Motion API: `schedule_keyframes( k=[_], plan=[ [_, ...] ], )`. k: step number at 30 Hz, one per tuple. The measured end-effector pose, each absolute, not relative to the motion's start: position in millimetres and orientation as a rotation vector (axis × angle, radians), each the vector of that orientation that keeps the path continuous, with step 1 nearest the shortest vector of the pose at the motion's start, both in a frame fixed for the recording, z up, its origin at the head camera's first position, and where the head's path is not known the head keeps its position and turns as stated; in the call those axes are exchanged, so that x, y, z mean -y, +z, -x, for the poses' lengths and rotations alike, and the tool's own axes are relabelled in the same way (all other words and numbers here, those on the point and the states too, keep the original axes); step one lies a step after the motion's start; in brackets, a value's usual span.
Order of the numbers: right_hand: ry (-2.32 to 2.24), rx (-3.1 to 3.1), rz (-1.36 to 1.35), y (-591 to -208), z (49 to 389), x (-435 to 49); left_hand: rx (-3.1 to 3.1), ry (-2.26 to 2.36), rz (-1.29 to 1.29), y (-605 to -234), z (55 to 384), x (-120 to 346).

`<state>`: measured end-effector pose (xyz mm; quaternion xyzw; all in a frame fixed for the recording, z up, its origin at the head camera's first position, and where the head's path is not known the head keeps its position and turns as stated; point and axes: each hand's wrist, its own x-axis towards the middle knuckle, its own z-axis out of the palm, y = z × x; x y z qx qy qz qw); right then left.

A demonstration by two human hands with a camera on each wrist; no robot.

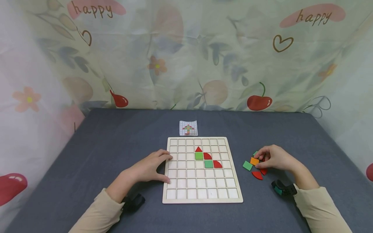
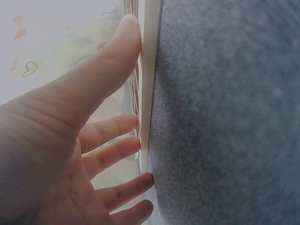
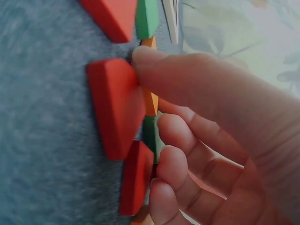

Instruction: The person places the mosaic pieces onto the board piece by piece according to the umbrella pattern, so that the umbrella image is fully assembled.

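A pale wooden grid board [image 1: 202, 200] lies on the table. My left hand [image 1: 151, 166] rests against its left edge with thumb and fingers spread; the left wrist view shows the thumb [image 2: 117, 51] along the board's rim [image 2: 149, 56]. On the grid are a red triangle [image 1: 198, 149], a green square [image 1: 199, 156], a teal-green square [image 1: 208, 164] and two red quarter-circles [image 1: 207, 156]. To the right of the board, my right hand [image 1: 275, 158] pinches an orange square [image 1: 254, 161] between thumb and index finger, within a small pile.
Around the right hand lie a green square [image 1: 247, 166] and red curved pieces [image 1: 257, 175], some partly covered by the fingers. Behind the board is a small pattern card [image 1: 188, 128]. A printed curtain [image 1: 186, 64] hangs at the table's back edge.
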<state>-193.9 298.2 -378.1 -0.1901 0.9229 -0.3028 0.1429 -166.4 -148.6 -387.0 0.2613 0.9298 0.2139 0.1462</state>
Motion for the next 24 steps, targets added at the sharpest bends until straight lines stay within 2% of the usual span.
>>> schedule_keyframes(
  k=[10, 24],
  plan=[
    [-0.854, -2.774, 0.626, -369, 192, -288, -2.674, 0.614, -0.752, -387, 167, 149],
    [-0.912, -2.729, 0.742, -364, 190, -242, -2.675, 0.617, -0.765, -388, 167, 149]
  ],
)
